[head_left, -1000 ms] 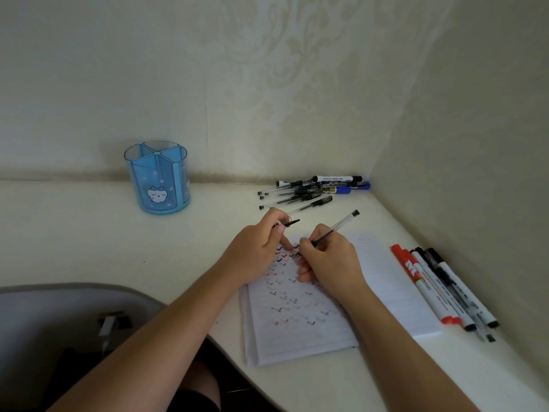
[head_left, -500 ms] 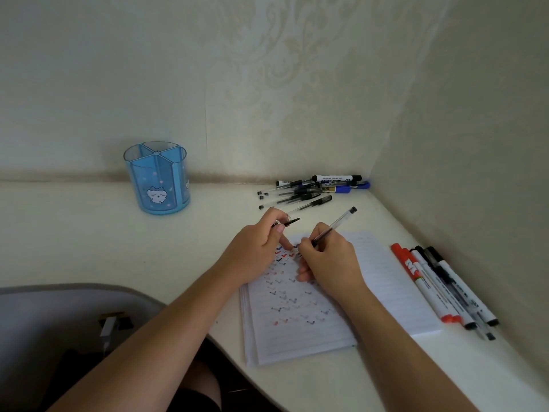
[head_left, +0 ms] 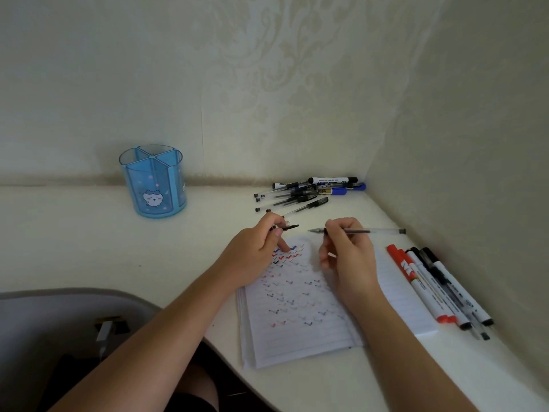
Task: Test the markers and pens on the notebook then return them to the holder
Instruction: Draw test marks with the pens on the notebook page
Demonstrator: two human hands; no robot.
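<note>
An open lined notebook (head_left: 300, 319) lies on the white desk, its left page covered with small red, blue and black tick marks. My right hand (head_left: 346, 254) holds a clear pen (head_left: 377, 231) level above the page, tip pointing left. My left hand (head_left: 257, 254) pinches the pen's black cap (head_left: 289, 226) and its fingers touch the top of the page. The blue divided pen holder (head_left: 154, 181) stands empty at the back left.
A pile of pens and markers (head_left: 309, 191) lies in the back corner by the wall. Several red and black markers (head_left: 436, 289) lie in a row right of the notebook, close to the side wall. A grey chair (head_left: 53, 322) sits at lower left.
My right hand has lifted the pen off the page and turned it flat, its tip now pointing left toward the cap. The left hand has stayed in place.
</note>
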